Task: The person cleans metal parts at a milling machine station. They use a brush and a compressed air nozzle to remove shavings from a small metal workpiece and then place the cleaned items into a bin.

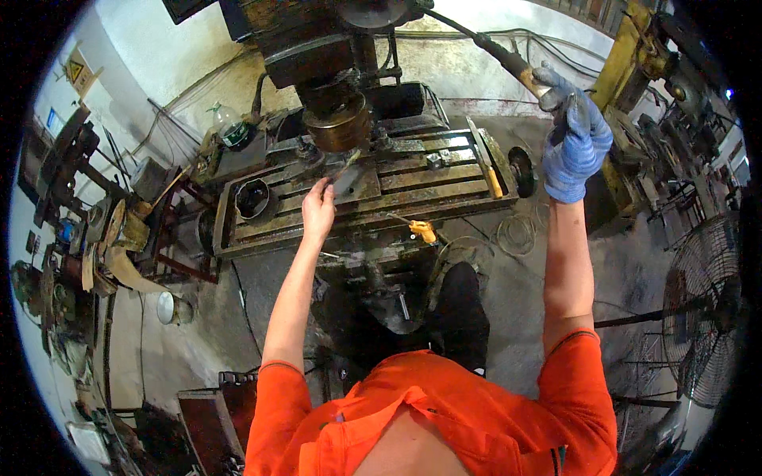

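Lever (520,73) slants far and left from my right grip (575,139), closed round its end, while my left grip (319,209) pinches a thin tool (348,165).

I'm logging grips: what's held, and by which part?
Left hand: a thin brush-like tool, by its near end. Gloved right hand: a long lever, by its outer end.
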`<state>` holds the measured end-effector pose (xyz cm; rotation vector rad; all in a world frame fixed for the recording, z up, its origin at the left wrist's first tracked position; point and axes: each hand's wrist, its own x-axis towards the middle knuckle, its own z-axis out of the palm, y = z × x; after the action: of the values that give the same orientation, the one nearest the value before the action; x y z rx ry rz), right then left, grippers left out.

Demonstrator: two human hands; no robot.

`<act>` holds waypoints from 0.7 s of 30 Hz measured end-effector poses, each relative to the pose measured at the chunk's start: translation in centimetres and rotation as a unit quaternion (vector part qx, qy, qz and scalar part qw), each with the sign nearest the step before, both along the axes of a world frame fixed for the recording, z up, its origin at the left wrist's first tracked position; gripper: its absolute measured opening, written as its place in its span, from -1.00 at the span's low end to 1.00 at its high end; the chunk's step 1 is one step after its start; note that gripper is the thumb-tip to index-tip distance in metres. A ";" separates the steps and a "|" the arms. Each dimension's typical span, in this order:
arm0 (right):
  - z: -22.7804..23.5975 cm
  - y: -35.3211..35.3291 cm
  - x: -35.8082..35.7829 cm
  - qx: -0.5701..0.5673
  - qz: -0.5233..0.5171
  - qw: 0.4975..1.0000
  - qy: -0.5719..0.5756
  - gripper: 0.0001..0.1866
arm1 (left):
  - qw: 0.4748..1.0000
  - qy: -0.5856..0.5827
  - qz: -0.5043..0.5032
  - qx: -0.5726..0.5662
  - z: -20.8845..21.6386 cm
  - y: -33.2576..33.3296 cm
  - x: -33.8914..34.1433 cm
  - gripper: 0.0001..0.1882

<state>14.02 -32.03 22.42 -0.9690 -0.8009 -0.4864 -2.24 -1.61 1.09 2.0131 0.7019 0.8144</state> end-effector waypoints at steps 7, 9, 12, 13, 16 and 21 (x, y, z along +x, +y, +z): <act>1.9 0.9 1.6 0.064 0.003 0.992 -0.108 -0.74 | 1.000 -0.013 0.008 -0.011 -1.1 0.9 0.8 -0.61; 3.2 0.8 1.7 0.039 0.047 0.989 -0.136 -0.70 | 0.998 -0.022 0.016 0.055 -2.1 1.8 1.1 -0.61; 4.9 1.3 3.7 0.062 0.000 0.979 -0.194 -0.71 | 0.996 -0.018 0.029 0.082 -2.4 1.9 1.6 -0.61; 6.1 1.7 4.0 0.055 -0.022 0.961 -0.269 -0.70 | 0.996 -0.014 0.034 0.078 -2.3 1.8 1.6 -0.61; 6.9 0.8 7.2 0.036 -0.063 0.969 -0.238 -0.70 | 0.992 -0.014 0.071 0.100 -3.0 2.5 1.6 -0.62; 13.5 0.3 7.1 -0.076 -0.282 0.828 -0.479 -0.74 | 0.994 -0.015 0.100 0.045 -1.4 2.0 2.3 -0.71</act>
<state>21.13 -31.71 35.88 -1.0955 -1.4651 -1.5215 0.03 0.42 -0.29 2.0283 0.8722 1.0077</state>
